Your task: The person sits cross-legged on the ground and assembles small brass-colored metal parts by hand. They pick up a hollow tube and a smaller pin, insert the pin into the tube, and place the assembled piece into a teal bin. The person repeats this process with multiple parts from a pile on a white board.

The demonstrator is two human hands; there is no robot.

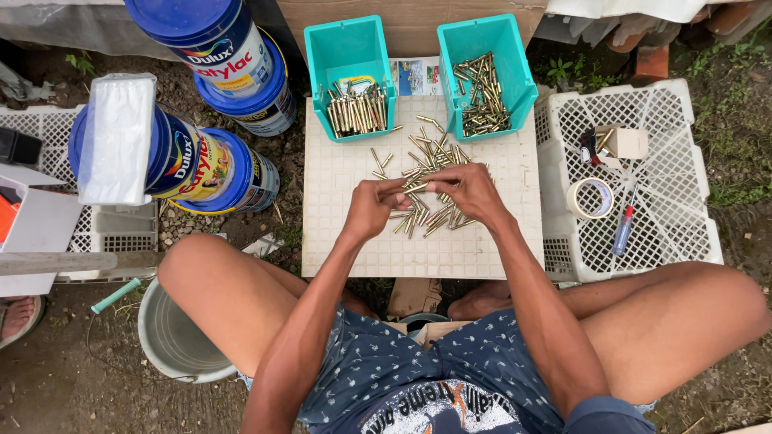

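On the white board (338,233) both hands meet over the bolts (426,173) (a loose brass pile). Left hand (371,207) and right hand (470,191) pinch one bolt (416,187) together; fingers hide its ends. Pile lies under and beyond them.

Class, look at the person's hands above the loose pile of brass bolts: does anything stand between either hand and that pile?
Nothing visible does. The left hand and right hand hover directly over the bolt pile, fingertips meeting on one bolt.
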